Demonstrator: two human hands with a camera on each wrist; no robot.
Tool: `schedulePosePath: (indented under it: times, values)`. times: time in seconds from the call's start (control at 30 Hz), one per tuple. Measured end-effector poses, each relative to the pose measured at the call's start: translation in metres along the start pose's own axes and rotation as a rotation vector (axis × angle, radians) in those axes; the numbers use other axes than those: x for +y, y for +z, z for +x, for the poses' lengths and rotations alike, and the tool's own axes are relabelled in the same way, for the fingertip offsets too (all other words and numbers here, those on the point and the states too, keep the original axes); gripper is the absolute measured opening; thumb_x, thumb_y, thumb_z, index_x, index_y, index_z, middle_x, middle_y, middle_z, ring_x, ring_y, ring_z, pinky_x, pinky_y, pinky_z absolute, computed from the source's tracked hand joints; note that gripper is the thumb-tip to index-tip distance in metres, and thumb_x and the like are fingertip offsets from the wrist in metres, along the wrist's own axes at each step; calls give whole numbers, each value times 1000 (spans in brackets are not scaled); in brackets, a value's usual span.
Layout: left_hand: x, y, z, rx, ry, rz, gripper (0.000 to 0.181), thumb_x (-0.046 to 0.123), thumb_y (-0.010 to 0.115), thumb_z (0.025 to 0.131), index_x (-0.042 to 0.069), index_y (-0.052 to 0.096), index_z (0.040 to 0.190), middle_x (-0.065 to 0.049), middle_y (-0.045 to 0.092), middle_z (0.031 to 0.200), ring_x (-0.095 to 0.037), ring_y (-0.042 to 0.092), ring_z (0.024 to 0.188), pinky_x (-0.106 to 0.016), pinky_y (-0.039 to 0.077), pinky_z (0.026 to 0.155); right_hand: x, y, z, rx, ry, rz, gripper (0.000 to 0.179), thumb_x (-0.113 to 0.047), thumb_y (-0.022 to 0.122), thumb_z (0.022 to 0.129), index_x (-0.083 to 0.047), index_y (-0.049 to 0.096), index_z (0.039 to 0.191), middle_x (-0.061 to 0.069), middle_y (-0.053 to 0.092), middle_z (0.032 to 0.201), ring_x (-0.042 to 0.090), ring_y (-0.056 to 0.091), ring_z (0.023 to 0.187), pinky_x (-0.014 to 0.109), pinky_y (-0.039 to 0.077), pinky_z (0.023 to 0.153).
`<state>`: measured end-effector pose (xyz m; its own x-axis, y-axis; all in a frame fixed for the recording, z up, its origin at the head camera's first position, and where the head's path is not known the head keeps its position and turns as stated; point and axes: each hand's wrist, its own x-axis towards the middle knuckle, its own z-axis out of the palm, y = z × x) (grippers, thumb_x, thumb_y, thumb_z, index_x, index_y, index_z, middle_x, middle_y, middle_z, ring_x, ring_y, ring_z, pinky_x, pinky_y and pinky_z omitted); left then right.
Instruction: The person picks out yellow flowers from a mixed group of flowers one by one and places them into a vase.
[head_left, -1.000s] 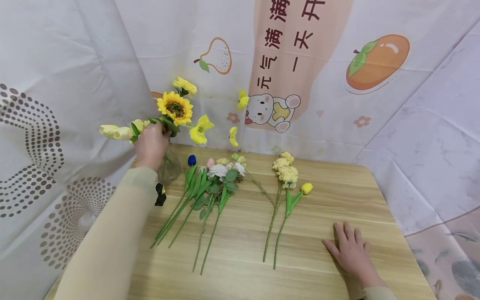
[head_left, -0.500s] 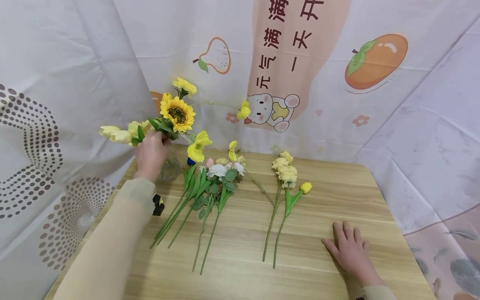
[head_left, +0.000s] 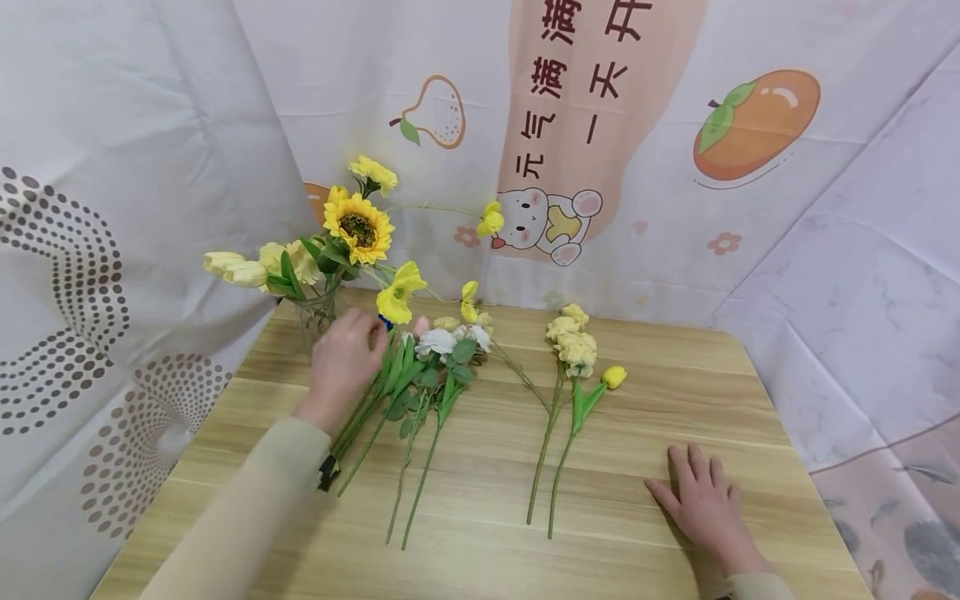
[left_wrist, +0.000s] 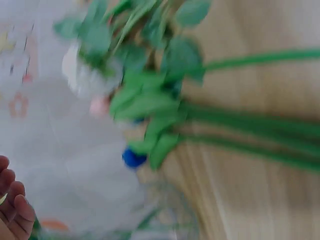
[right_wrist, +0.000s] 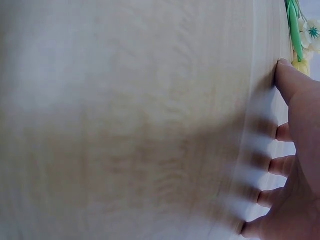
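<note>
My left hand [head_left: 347, 357] hovers over the leaves between the glass vase and the blue tulip [left_wrist: 134, 157]. Its fingers are loosely bent, with nothing in them in the left wrist view. The glass vase [head_left: 311, 321] holds a sunflower [head_left: 358, 228], pale yellow tulips [head_left: 236, 268] and thin-stemmed yellow poppies [head_left: 400, 292]. Under and right of that hand lie green-stemmed tulips, and beside them a white rose [head_left: 436, 342] with round leaves. Flat on the table, my right hand [head_left: 703, 504] rests with its fingers spread, touching no flower.
On the wooden table [head_left: 637, 442], a cream blossom stem [head_left: 574, 350] and a single yellow tulip [head_left: 613, 377] lie right of the middle. Printed curtains [head_left: 465, 100] stand behind the table and on both sides.
My left hand has let go of the flowers at the vase mouth and come down to the right, towards the blue tulip. The sunflower and poppies have settled slightly. My right hand stays put.
</note>
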<state>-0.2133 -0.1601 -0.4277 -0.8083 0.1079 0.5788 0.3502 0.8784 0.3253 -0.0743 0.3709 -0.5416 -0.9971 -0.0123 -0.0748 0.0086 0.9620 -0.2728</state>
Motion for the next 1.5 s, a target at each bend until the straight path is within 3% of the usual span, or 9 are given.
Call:
schedulePosePath:
  times: [0.13, 0.23, 0.37, 0.5, 0.67, 0.87, 1.13, 1.33, 1.5]
  values:
    - [34, 18, -15, -146, 81, -13, 16, 16, 67, 95, 4, 74, 102, -12, 71, 100, -28, 67, 81, -40, 58, 60, -1, -2, 0, -11, 6, -7, 81, -58, 51, 102, 3, 34, 151, 41, 21, 155, 70, 17, 135, 87, 18, 94]
    - [64, 35, -25, -383, 119, 1, 29, 27, 65, 99, 9, 71, 120, -10, 68, 119, -29, 65, 103, -42, 60, 83, 0, -3, 1, -13, 12, -15, 82, -60, 51, 102, 3, 34, 151, 40, 21, 155, 69, 18, 136, 87, 18, 95]
    - [103, 64, -40, -662, 219, 26, 41, 38, 59, 103, 16, 63, 137, -7, 60, 139, -30, 55, 129, -49, 44, 112, 1, -3, 1, -6, 16, -27, 83, -61, 50, 101, 3, 36, 151, 40, 23, 155, 69, 19, 136, 87, 18, 95]
    - [136, 92, -59, -775, 350, 41, 47, 43, 53, 105, 23, 54, 147, -6, 57, 144, -31, 52, 134, -48, 39, 116, 2, -1, 1, -6, 5, -42, 80, -62, 48, 101, 0, 36, 151, 39, 23, 154, 67, 19, 136, 88, 19, 93]
    - [162, 115, -76, -817, 456, 106, 52, 50, 53, 104, 32, 48, 152, -3, 57, 133, -24, 56, 115, -39, 53, 93, -1, -2, 2, -9, -15, -45, 78, -62, 48, 101, -3, 38, 151, 37, 25, 154, 68, 21, 135, 89, 20, 92]
    - [168, 125, -81, -794, 451, 175, 38, 49, 55, 104, 32, 61, 137, 1, 54, 119, -18, 52, 102, -32, 51, 75, -21, -3, 6, 21, -86, -36, 77, -57, 56, 100, -4, 40, 152, 34, 35, 153, 65, 30, 134, 85, 28, 94]
    - [159, 124, -83, -756, 300, 90, 16, 26, 66, 101, 17, 67, 114, -2, 61, 102, -17, 64, 83, -28, 53, 57, -69, -3, 17, 112, -258, 1, 63, -33, 71, 97, 1, 50, 146, 29, 56, 136, 51, 54, 124, 66, 45, 102]
    - [152, 120, -81, -734, 143, 8, 9, 11, 66, 98, 10, 64, 107, -4, 67, 89, -18, 66, 71, -30, 53, 53, -105, 9, 23, 143, -382, -16, 51, -27, 75, 94, -5, 61, 138, 17, 64, 118, 39, 62, 110, 56, 55, 93]
    - [148, 121, -77, -759, 5, -47, 5, 5, 63, 95, 10, 62, 97, -2, 64, 76, -15, 60, 61, -31, 47, 48, -116, 23, 28, 207, -491, -70, 46, -32, 76, 93, -13, 67, 133, 11, 61, 114, 39, 60, 104, 54, 55, 81]
